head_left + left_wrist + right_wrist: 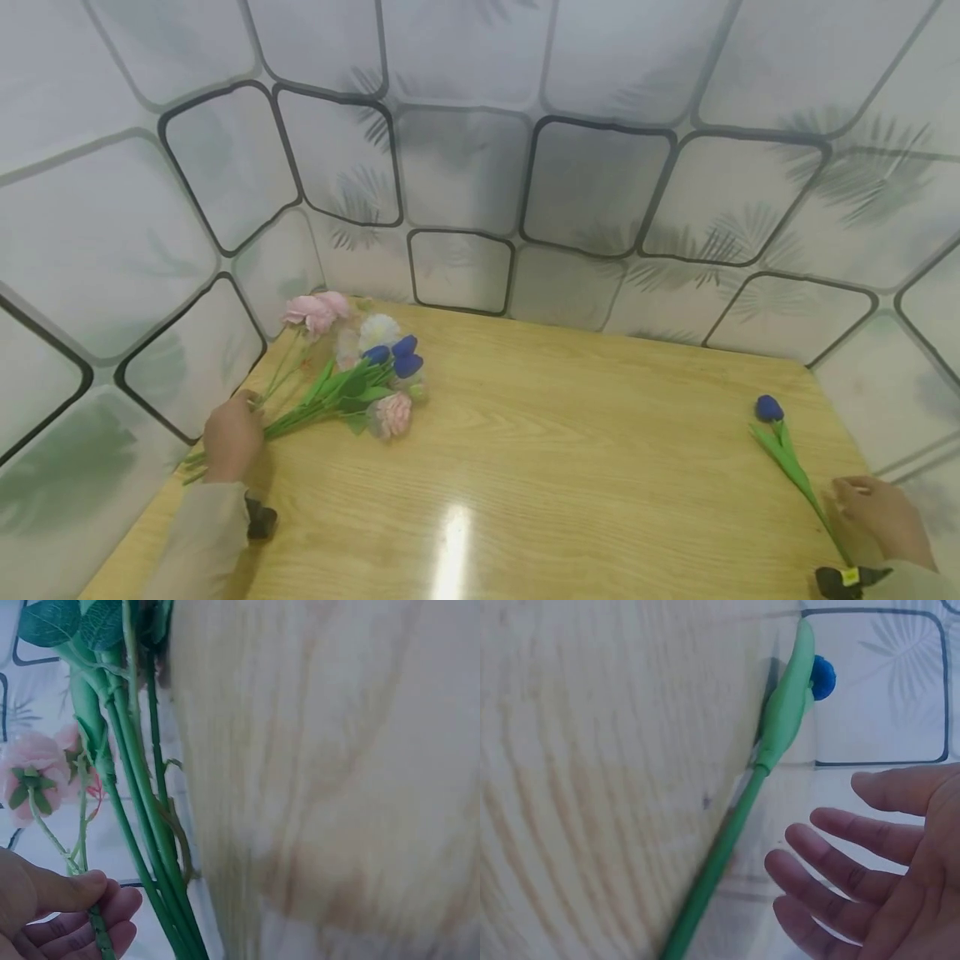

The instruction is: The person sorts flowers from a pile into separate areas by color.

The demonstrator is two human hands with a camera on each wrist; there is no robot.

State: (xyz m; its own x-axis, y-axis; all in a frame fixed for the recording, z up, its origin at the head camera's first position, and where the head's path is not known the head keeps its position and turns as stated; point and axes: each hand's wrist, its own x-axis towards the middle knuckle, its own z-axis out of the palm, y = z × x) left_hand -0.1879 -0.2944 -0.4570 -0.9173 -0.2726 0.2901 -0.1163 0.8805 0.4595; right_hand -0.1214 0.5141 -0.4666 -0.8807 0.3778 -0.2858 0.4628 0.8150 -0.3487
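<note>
At the table's left side my left hand point(232, 437) pinches the thin green stem point(100, 930) of a pink flower point(34, 769) between thumb and fingers. Beside it lies a bunch of artificial flowers: blue tulips point(407, 365), a white flower point(378, 332) and a pale pink carnation-like bloom point(393, 414), their green stems point(142, 847) running past the hand. On the right, a single blue tulip point(768, 408) lies on the table. My right hand point(862, 877) is beside its stem point(720, 855), apart from it, with fingers loosely spread and nothing held.
The wood-grain table point(525, 467) spans the space between both hands. Behind it and at its sides rise pale walls point(465, 167) patterned with dark rounded squares and leaf prints. A dark camera point(261, 518) is strapped on the left wrist, another point(838, 583) on the right.
</note>
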